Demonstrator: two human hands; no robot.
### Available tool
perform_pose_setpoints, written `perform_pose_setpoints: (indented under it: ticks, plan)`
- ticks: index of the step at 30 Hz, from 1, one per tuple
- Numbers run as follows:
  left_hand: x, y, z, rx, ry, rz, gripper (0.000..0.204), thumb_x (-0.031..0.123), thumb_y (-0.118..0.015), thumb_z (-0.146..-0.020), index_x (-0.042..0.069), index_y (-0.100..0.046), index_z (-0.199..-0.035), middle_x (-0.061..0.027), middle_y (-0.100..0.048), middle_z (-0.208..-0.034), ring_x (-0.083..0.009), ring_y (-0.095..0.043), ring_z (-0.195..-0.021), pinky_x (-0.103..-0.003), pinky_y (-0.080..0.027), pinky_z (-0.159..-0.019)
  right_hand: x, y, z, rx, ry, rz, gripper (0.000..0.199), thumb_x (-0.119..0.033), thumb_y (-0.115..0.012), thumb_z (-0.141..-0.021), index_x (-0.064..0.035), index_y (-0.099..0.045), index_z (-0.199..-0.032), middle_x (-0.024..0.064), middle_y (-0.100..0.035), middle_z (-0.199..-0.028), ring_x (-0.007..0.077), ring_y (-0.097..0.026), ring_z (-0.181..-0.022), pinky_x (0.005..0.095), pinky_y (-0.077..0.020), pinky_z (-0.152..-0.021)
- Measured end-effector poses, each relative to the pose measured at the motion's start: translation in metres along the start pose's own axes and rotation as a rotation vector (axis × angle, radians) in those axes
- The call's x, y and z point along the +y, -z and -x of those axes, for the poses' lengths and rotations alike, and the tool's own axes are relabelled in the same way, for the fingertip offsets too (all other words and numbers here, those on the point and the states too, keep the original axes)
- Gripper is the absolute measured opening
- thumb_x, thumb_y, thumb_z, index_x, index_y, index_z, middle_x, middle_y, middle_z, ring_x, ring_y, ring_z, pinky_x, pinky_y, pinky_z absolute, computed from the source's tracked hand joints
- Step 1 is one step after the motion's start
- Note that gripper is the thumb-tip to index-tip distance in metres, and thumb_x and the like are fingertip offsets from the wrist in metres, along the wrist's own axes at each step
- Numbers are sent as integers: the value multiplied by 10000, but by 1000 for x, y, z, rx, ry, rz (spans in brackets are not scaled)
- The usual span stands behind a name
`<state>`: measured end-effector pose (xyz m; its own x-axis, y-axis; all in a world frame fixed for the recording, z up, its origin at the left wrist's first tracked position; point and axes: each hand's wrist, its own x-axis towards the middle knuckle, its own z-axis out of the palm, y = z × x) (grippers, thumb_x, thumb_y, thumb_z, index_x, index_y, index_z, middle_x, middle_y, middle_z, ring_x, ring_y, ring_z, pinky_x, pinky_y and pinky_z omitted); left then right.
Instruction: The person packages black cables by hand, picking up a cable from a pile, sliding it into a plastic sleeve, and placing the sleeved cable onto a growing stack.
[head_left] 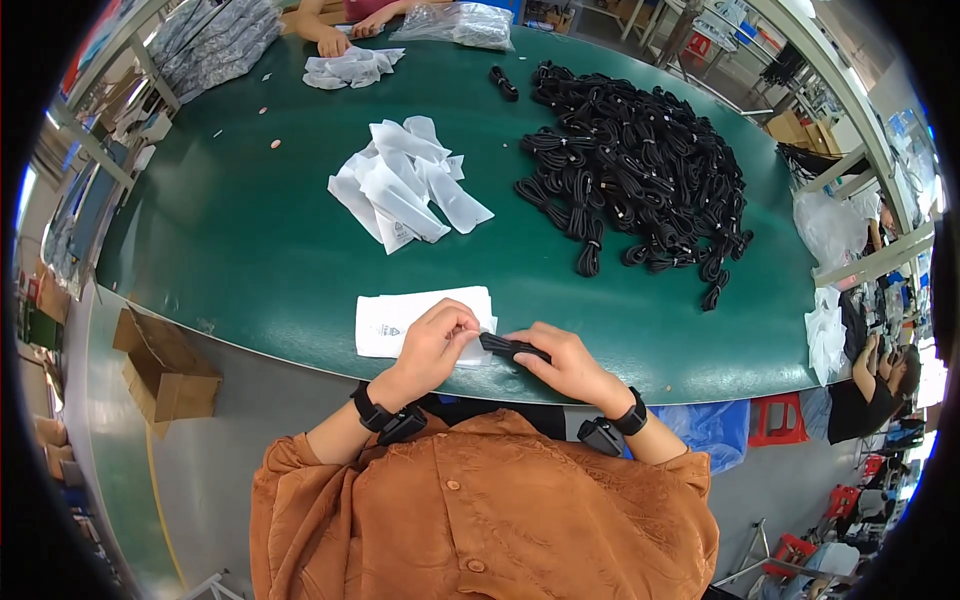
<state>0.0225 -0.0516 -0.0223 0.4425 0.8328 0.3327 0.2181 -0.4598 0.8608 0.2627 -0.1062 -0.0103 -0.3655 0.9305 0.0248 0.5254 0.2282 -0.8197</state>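
Observation:
My left hand (432, 341) pinches the open end of a white plastic bag (400, 318) lying flat at the near edge of the green table (250, 240). My right hand (563, 358) grips a coiled black cable bundle (508, 346), whose tip sits at the bag's mouth between both hands. Both wrists wear black bands. A loose heap of empty white bags (405, 185) lies further out in the middle. To its right spreads a large pile of black cable bundles (640, 170).
Across the table another person's hands (335, 38) rest near a small stack of white bags (350, 68) and clear plastic packs (460, 22). One stray cable bundle (503, 83) lies apart. A cardboard box (165, 370) stands on the floor at left. Co-workers sit at right.

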Motion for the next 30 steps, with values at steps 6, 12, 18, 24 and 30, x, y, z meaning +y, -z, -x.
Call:
perform_pose_setpoints:
  ticks: [6, 12, 18, 24, 30]
  plan:
    - [9, 3, -13, -59, -298, -210, 102, -23, -669, -851, 41, -602, -893, -98, -622, -988, -287, -580, -923, -361, -487, -793, 2, -4, -14, -131, -449, -684, 335, -53, -681, -894, -105, -674, -1226, 65, -568, -945, 187, -591, -725, 262, -484, -592]
    - [10, 14, -35, 9, -180, -173, 102, 1, -686, -847, 37, -604, -896, -88, -624, -982, -270, -573, -920, -347, -475, -793, -13, 4, -25, 241, 339, 113, 401, 85, -657, -852, -98, -688, -1207, 122, -560, -1065, 211, -617, -896, 280, -542, -722]
    - [16, 28, -52, -56, 82, 98, 91, 68, -695, -891, 28, -623, -930, -39, -636, -993, -167, -576, -912, -282, -462, -791, -27, 8, -42, 306, 521, 159, 471, 142, -664, -811, -91, -679, -1220, 141, -549, -1102, 253, -625, -970, 321, -554, -832]
    - [9, 71, -83, 69, 270, 578, 159, 168, -628, -989, 11, -637, -1009, -7, -632, -1017, -100, -561, -921, -240, -451, -828, -22, 23, -61, 542, 351, 248, 370, 28, -704, -837, -69, -663, -1191, 178, -545, -1111, 321, -622, -949, 352, -554, -784]
    - [18, 90, -96, 308, -98, -75, 157, 105, -700, -898, 17, -648, -1018, -13, -630, -1045, -99, -572, -904, -259, -465, -804, 60, 54, -53, 645, -35, 953, 299, -112, -708, -876, -59, -600, -1149, 191, -555, -1033, 344, -604, -865, 394, -538, -695]
